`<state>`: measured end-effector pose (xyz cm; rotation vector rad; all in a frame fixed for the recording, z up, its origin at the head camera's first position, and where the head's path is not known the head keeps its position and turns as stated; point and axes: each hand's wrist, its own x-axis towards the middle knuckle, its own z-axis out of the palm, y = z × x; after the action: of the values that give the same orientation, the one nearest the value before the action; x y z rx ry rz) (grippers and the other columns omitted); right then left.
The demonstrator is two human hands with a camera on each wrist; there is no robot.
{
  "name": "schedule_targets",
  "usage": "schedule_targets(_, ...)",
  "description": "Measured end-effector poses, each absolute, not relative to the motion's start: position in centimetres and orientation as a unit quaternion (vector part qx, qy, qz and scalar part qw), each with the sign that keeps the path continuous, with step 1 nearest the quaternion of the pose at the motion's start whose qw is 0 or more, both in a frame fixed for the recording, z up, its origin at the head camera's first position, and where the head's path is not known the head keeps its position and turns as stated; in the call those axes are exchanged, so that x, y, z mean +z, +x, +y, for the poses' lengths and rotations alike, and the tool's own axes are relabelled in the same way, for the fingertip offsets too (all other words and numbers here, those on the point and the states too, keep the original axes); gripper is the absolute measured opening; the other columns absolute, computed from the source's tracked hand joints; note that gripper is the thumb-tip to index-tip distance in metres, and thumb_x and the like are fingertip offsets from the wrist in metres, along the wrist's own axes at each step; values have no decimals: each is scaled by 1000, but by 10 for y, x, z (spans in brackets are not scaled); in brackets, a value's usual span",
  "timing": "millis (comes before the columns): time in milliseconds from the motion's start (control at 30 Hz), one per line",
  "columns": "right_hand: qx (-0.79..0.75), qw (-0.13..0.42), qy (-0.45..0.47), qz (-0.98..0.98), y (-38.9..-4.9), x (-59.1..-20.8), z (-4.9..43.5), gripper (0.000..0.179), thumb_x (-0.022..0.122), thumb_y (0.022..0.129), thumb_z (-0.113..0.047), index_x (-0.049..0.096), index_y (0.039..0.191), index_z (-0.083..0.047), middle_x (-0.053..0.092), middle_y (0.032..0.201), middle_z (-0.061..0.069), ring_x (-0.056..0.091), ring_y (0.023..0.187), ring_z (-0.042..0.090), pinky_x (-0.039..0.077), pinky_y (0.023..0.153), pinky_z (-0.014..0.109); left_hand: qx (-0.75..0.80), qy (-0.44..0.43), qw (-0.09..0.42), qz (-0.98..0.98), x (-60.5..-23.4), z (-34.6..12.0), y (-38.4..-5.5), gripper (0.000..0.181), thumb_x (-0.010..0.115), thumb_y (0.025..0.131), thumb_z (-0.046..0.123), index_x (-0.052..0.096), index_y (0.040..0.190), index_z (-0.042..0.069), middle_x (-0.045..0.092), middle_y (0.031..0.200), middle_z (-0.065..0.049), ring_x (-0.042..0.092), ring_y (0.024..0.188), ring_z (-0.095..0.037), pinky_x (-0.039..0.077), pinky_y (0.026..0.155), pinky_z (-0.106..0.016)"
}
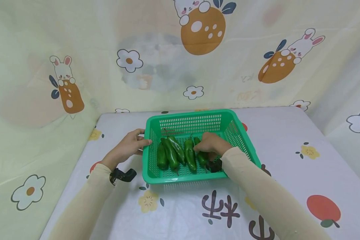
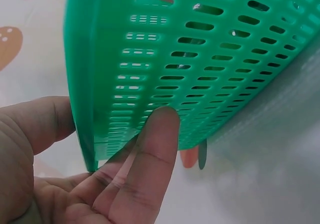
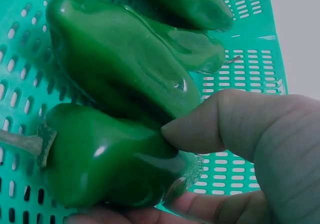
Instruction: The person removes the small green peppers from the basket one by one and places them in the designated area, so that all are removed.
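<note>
Green pepper (image 3: 100, 159) lies at seven o'clock from my right hand (image 1: 211, 144), pinched between thumb (image 3: 200, 128) and bent fingers (image 3: 220, 207); other peppers (image 1: 190, 156) lie toward nine in the basket (image 1: 180, 180), whose nine-o'clock rim my left hand (image 1: 127, 146) grips.

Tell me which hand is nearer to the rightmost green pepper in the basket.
Right. The right hand grips the rightmost green pepper; the left hand is farther off, holding the left rim of the green basket, with the other peppers in between.
</note>
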<state>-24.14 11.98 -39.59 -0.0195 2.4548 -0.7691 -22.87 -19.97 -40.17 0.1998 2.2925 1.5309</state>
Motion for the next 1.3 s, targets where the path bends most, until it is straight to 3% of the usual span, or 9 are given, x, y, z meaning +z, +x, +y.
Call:
schedule_targets(167,-282,274,-7,919,-241,-395,122,25,66,98,-22,62,80,-5,63,76,14,72,62,28,63,58,37,543,72,191,814,-402,-198,-232,58,60,106,15,35,154,-4,67,126,-27,74,98,-27,64,86,-45)
schedule_targets(433,-288,262,-4,921,-242,-397,124,24,66,98,-21,67,83,-2,67,81,16,73,65,27,64,60,38,538,68,194,817,-400,-198,-232,57,60,105,16,36,154,-2,66,128,-27,73,100,-28,64,87,-46)
schedule_targets(567,-287,258,-4,923,-242,-397,126,30,67,98,-21,61,72,-7,66,73,14,74,64,27,65,62,39,539,71,196,816,-399,-197,-231,59,59,106,16,34,156,-3,64,130,-28,73,100,-28,63,88,-47)
schedule_targets(800,-309,222,-8,925,-242,-392,139,43,66,95,-21,42,59,-15,41,50,-2,71,57,26,63,58,38,535,71,194,819,-401,-195,-232,60,59,106,18,33,157,-2,63,131,-29,73,102,-30,63,88,-47)
schedule_targets(1033,-354,209,-19,911,-241,-372,156,46,62,93,-19,33,58,-19,30,50,-7,62,50,22,62,61,39,534,68,192,820,-402,-196,-231,62,58,107,19,31,158,-1,63,132,-29,73,103,-31,63,87,-47)
schedule_targets(1200,-382,202,-19,902,-241,-355,170,41,61,93,-18,35,62,-18,33,52,-5,63,54,23,64,64,42,536,66,195,819,-403,-195,-230,62,58,107,19,30,159,1,64,129,-27,73,101,-29,64,87,-46)
schedule_targets(1300,-398,199,-12,895,-241,-347,180,27,61,94,-19,46,72,-13,49,63,1,65,65,24,65,68,44,537,66,196,818,-403,-195,-230,62,58,107,20,30,159,2,64,129,-27,72,101,-29,64,87,-46)
